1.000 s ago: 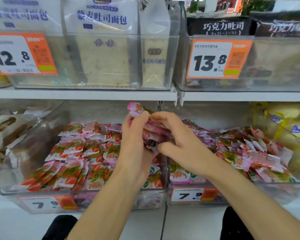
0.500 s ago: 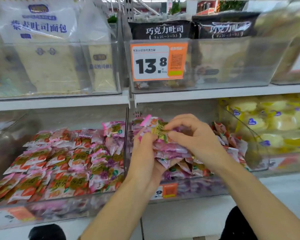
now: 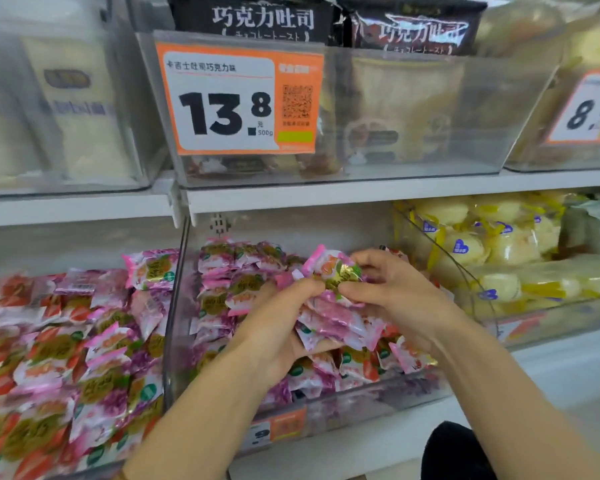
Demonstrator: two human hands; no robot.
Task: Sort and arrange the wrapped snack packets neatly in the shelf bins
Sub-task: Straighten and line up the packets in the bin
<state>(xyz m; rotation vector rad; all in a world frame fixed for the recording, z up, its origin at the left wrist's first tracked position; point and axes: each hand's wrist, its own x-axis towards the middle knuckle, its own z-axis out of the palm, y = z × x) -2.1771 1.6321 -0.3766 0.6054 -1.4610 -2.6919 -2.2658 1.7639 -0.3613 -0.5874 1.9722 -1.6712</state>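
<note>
My left hand (image 3: 278, 336) grips a stack of pink wrapped snack packets (image 3: 329, 320) above the middle clear bin (image 3: 378, 396) on the lower shelf. My right hand (image 3: 399, 299) pinches the top packet of that stack, its fingers curled around the pink and gold wrapper (image 3: 336, 271). The middle bin holds a pile of pink and purple packets (image 3: 229, 282) at the back and left. To the left, another clear bin (image 3: 168, 341) is full of pink, red and gold packets (image 3: 63, 362).
A bin of yellow wrapped buns (image 3: 499, 251) stands at the right. The upper shelf (image 3: 361, 194) carries bins of bagged toast with orange price tags, one reading 13.8 (image 3: 236, 102). A dark shoe (image 3: 458, 452) shows below the shelf.
The view has swung right and closer, so the middle bin now fills the centre. Both hands keep hold of the stack, and my right hand has shifted onto the top packet.
</note>
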